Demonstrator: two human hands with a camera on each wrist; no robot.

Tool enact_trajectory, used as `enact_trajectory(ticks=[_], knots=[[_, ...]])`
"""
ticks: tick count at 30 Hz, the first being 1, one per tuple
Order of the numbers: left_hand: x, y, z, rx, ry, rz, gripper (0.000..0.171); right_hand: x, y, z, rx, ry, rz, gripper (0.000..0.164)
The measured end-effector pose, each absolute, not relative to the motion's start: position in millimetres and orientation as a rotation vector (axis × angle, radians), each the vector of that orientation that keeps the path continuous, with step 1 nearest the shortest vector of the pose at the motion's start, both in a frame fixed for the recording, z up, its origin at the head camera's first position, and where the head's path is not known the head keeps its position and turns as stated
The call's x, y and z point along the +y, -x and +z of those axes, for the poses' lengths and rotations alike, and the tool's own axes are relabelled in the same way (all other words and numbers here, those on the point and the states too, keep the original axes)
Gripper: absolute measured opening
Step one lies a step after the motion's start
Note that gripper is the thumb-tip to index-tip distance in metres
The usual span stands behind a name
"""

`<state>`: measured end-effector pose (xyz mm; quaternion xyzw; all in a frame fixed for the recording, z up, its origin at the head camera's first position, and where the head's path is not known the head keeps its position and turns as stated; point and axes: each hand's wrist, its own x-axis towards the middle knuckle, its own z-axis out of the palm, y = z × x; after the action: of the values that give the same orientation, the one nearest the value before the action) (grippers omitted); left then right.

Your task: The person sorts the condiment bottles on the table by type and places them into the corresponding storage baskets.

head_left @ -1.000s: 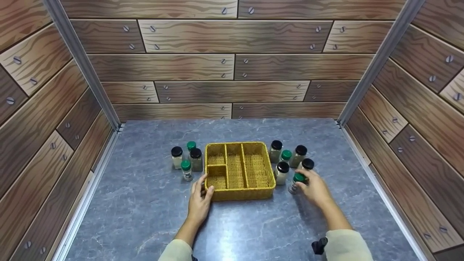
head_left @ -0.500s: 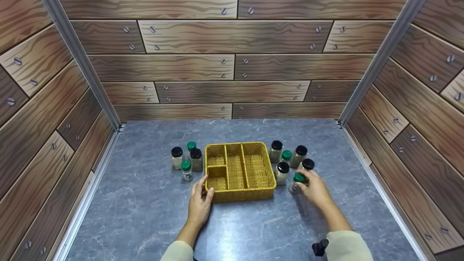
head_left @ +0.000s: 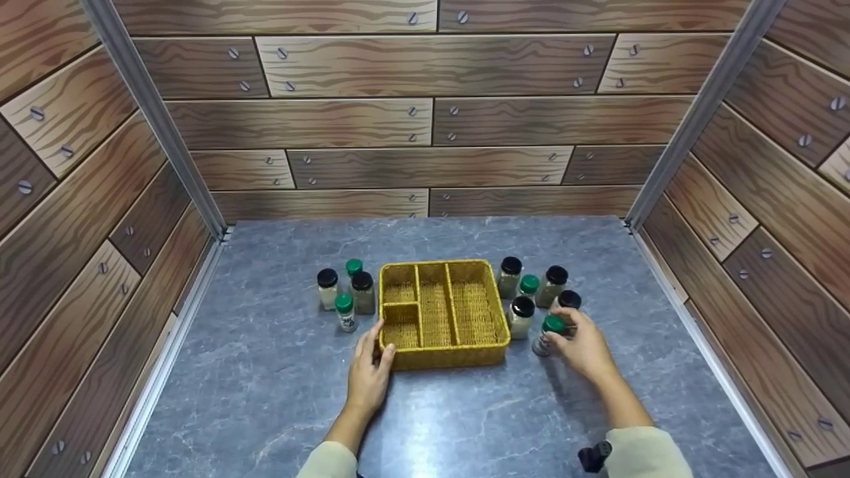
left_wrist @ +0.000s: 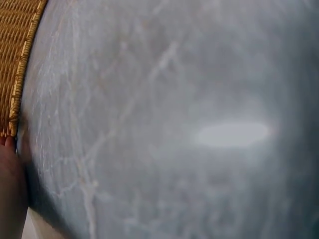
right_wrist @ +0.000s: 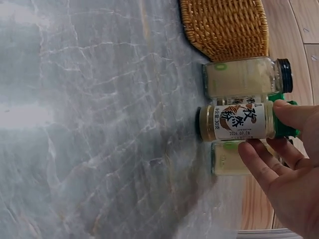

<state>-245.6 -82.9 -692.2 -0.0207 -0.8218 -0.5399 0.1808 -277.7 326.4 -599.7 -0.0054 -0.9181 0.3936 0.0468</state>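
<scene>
While the left hand [head_left: 367,378] holds the basket [head_left: 445,358] at its near left corner, thumb at the front wall and fingers along the left side, the right hand [head_left: 588,345] grips a small jar [right_wrist: 241,121] by its green cap [right_wrist: 285,128], to the right of the basket. The right grasp is narrow: the thumb presses one side of the cap, the fingers the other side and the neck. The small jar is roughly upright, near the basket's front right corner but apart from it; whether its base touches the table [head_left: 265,398] cannot be told. Its white label, with dark characters and a printed date, faces the right wrist view.

Close about it stand five more jars. One black-capped jar [head_left: 521,323] is just beside the basket's right wall; another [head_left: 569,301] is partly hidden behind the right fingers. Two more black-capped jars [head_left: 556,287] and a green-capped one [head_left: 529,285] stand farther back. Left of the basket is a cluster of four, two black-capped [head_left: 327,291] and two green-capped [head_left: 346,315].

The basket lies flat, its dividers [head_left: 452,312] making two small compartments on the left and two long ones. Plank-patterned walls [head_left: 431,66] enclose three sides. Both sleeves [head_left: 647,455] are pale.
</scene>
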Motion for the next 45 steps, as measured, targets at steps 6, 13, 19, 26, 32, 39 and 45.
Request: enact_trajectory(ticks=[6, 13, 19, 26, 32, 39, 45], knots=[[-82.0, 246.1, -693.3, -2.322, 0.083, -1.482, 0.057, 326.1, 275.1, -582.1, -2.753, 0.048, 1.341, 0.047], [-82.6, 245.7, -694.1, -2.342, 0.071, -1.463, 0.058, 319.8, 272.8, -557.2, -2.725, 0.054, 1.489, 0.054], [-84.0, 246.6, -692.6, -2.327, 0.064, -1.466, 0.058, 311.4, 274.9, -536.6, -2.652, -0.009, 1.665, 0.058], [-83.7, 246.1, -692.7, -2.329, 0.061, -1.473, 0.058, 303.4, 281.8, -522.2, -2.657, -0.114, 1.663, 0.055], [-82.6, 244.6, -694.8, -2.335, 0.054, -1.473, 0.058, 287.5, 289.1, -519.0, -2.649, -0.213, 1.576, 0.049], [-81.9, 245.3, -694.3, -2.339, 0.057, -1.506, 0.059, 268.4, 297.0, -520.1, -2.610, -0.225, 1.678, 0.050], [-82.0, 247.3, -698.4, -2.307, 0.065, -1.440, 0.058, 251.7, 304.1, -521.9, -2.655, -0.217, 1.683, 0.049]])
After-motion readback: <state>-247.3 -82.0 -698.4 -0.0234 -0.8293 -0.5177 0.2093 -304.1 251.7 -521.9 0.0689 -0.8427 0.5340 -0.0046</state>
